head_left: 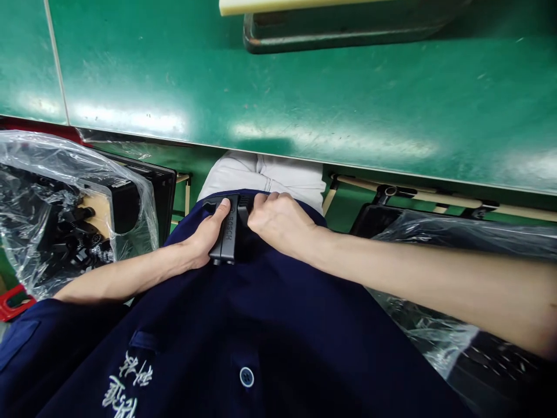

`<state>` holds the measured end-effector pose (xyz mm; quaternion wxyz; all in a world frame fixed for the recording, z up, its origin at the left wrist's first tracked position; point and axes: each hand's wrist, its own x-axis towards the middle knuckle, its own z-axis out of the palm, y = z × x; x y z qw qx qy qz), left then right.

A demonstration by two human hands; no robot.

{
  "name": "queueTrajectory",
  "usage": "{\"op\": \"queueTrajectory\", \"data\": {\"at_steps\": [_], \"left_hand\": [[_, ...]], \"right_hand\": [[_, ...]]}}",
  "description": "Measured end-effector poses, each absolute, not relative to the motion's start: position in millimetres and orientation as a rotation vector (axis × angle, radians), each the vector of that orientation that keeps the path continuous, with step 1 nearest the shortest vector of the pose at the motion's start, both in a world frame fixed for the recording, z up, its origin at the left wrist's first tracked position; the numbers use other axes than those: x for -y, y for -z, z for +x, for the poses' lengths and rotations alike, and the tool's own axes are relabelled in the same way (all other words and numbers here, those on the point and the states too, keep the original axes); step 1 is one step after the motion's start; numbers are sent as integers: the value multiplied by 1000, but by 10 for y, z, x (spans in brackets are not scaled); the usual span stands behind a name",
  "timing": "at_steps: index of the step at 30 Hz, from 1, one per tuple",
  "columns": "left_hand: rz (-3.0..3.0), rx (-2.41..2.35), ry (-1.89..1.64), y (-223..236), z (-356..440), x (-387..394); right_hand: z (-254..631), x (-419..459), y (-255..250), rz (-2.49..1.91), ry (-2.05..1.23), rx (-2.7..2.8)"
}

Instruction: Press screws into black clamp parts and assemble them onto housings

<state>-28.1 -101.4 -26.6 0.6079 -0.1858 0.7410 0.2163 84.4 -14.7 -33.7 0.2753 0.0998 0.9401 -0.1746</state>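
Observation:
A dark grey plastic part (227,235) with raised BOSCH lettering is held low in front of my body, against the navy shirt. My left hand (209,235) is closed around its left side, with the thumb lying on top. My right hand (281,219) is curled into a fist against the part's right upper edge, over some black ribbed piece. The back of this hand faces me, so whatever its fingers grip stays hidden.
A green worktop (304,104) spans the view ahead, with a dark tray (339,29) at its far side. To the left, a plastic-lined bin (130,174) contains black parts. Clear plastic sheeting (456,232) covers another dark container at right.

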Motion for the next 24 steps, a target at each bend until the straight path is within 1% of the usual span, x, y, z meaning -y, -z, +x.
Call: {"op": "queueTrajectory", "data": {"at_steps": [4,9,12,15,17,20,24], "left_hand": [[-362,-1756,-538,303,-279,1078],[182,-1898,-712,372,-343,1204],[366,-1892,-702,385,-394,1227],[477,-1918,-715,364,-432,1199],[474,-1916,-745,346,-441,1166],[243,-1868,-735,345,-420,1134],[-146,-1813,-556,416,-385,1155]], "right_hand": [[775,71,325,173,644,-2439],[858,153,362,238,921,-2345],[913,229,394,303,978,-2363],[913,245,401,359,974,-2411],[892,233,395,379,916,-2445],[862,230,400,357,772,-2516],[855,277,465,269,609,-2571]]}}
